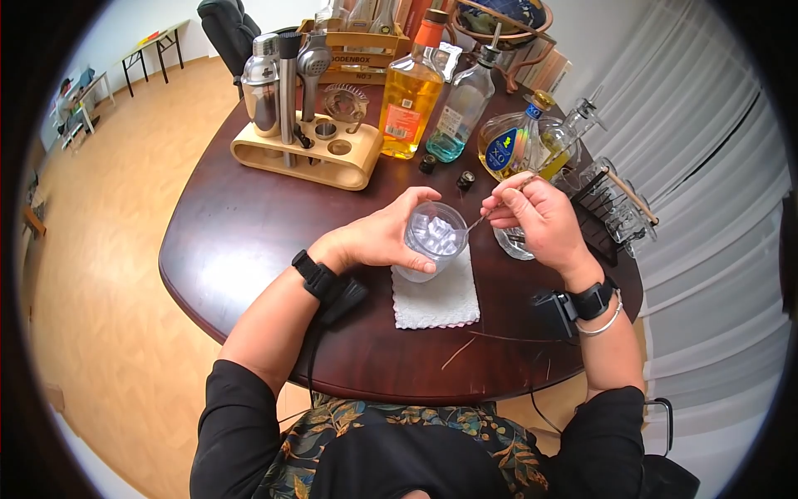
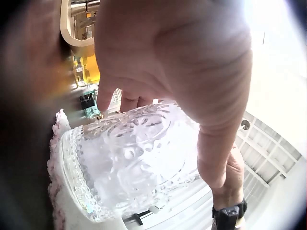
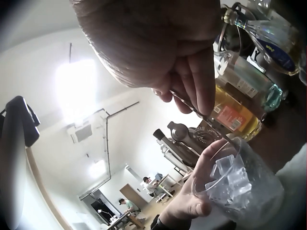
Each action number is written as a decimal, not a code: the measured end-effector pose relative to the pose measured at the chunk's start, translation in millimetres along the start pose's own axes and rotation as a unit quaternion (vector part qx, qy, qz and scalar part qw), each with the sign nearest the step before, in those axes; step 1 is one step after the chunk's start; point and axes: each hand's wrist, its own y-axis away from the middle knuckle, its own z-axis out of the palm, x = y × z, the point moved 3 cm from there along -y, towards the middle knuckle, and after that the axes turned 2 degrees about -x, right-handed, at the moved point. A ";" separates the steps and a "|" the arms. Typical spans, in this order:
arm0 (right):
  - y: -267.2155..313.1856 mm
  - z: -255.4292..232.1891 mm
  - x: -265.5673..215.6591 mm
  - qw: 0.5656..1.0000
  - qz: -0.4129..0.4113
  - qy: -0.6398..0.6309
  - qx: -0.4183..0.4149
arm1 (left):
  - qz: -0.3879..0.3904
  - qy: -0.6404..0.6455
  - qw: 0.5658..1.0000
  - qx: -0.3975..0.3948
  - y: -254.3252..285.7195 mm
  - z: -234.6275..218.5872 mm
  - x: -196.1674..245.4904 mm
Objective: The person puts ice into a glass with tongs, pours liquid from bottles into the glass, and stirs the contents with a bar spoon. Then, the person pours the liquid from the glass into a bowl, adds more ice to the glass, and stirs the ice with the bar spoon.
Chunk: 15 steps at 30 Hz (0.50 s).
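Observation:
An embossed clear glass [image 1: 435, 241] full of ice cubes [image 1: 439, 233] stands on a white cloth [image 1: 436, 301]. My left hand [image 1: 378, 235] grips its side, thumb in front and fingers behind; in the left wrist view the hand [image 2: 177, 52] curls around the patterned glass [image 2: 139, 158]. My right hand [image 1: 540, 218] pinches a thin twisted metal spoon [image 1: 480, 219], which slants down into the glass. In the right wrist view the spoon's shaft [image 3: 223, 132] passes between the fingers of the right hand [image 3: 158, 48] and reaches the rim. Its lower end is hard to see among the ice.
Behind the glass stand an amber bottle [image 1: 409, 104], a pale green bottle [image 1: 462, 108] and an XO bottle [image 1: 509, 143], with two dark caps nearby. A wooden bar-tool stand [image 1: 357, 166] is at the back left, a rack of glasses [image 1: 619, 212] at the right.

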 end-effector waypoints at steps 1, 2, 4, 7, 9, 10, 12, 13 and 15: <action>1.5 0.3 -4.7 0.999 -0.023 0.026 -0.005 | -0.013 0.000 1.000 0.005 0.0 -0.2 0.8; 3.8 0.8 -9.1 0.998 -0.046 0.052 -0.009 | -0.008 0.011 1.000 0.003 -0.5 -0.8 -0.1; 8.2 1.6 -21.0 0.990 -0.092 0.106 -0.023 | 0.001 0.034 0.999 0.000 -0.7 -3.7 -3.0; 11.9 4.9 -41.3 0.960 -0.179 0.206 -0.069 | 0.002 0.069 0.997 -0.018 0.4 -5.8 1.0; 13.3 9.6 -48.8 0.913 -0.257 0.292 -0.121 | 0.014 0.103 0.994 -0.025 -0.5 -4.9 -3.1; 13.3 11.8 -41.2 0.912 -0.282 0.265 -0.138 | 0.020 0.120 0.992 -0.029 -1.3 -4.2 -5.2; 11.6 20.5 -33.2 0.865 -0.319 0.345 -0.177 | 0.036 0.072 0.997 -0.018 -1.7 -4.3 -6.9; 11.9 26.8 -33.2 0.844 -0.323 0.382 -0.194 | 0.044 0.048 0.998 -0.013 -1.1 -4.3 -4.8; 7.7 30.6 -20.4 0.840 -0.325 0.378 -0.215 | 0.015 0.011 1.000 -0.012 2.2 -1.5 0.6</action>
